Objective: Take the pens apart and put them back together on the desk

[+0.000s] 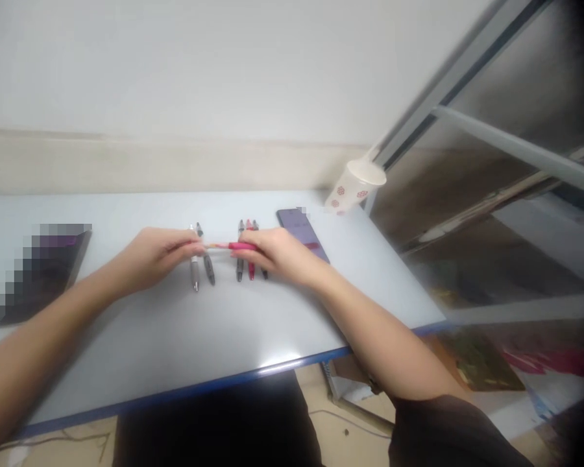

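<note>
My left hand (pixel 156 255) and my right hand (pixel 274 251) hold one red pen (pixel 228 246) between them, level above the table. The left fingers pinch its pale end and the right fingers are wrapped round its red grip. Under the left hand two grey pens (pixel 202 269) lie side by side on the pale blue table (pixel 175 337). Under the right hand lie three more pens (pixel 250 267), one red between two dark ones.
A dark phone (pixel 299 227) lies just behind my right hand. A paper cup (pixel 354 186) with red flowers sits tipped at the table's far right corner. A dark flat object (pixel 58 266) lies at the left. A metal frame (pixel 491 136) stands to the right.
</note>
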The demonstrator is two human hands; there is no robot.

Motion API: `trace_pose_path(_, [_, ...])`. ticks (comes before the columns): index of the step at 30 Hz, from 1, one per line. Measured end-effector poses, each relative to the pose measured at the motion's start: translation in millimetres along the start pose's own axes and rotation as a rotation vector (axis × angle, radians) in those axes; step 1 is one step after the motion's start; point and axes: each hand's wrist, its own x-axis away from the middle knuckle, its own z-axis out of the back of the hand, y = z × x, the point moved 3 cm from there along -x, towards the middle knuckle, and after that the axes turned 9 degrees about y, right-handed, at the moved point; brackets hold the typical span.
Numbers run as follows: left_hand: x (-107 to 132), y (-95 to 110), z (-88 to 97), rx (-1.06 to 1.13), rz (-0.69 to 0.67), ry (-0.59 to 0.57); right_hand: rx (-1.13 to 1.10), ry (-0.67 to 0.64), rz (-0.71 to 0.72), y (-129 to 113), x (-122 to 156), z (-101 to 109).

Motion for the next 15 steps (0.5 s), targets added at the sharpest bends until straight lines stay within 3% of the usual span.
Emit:
trace_pose_path(3, [10,-3,-2.3,0.072,0.057,-0.038,0.165,0.044,0.099,-1,3,-5])
trace_pose_path(10, [20,-2,-3.7,0.134,0.1,-0.037,0.121,0.118,0.1,-5,5,-6])
trace_pose_path(15, [22,-2,-2.7,0.119,0.113,-0.017,0.113,0.053,0.055,-6,4,-8])
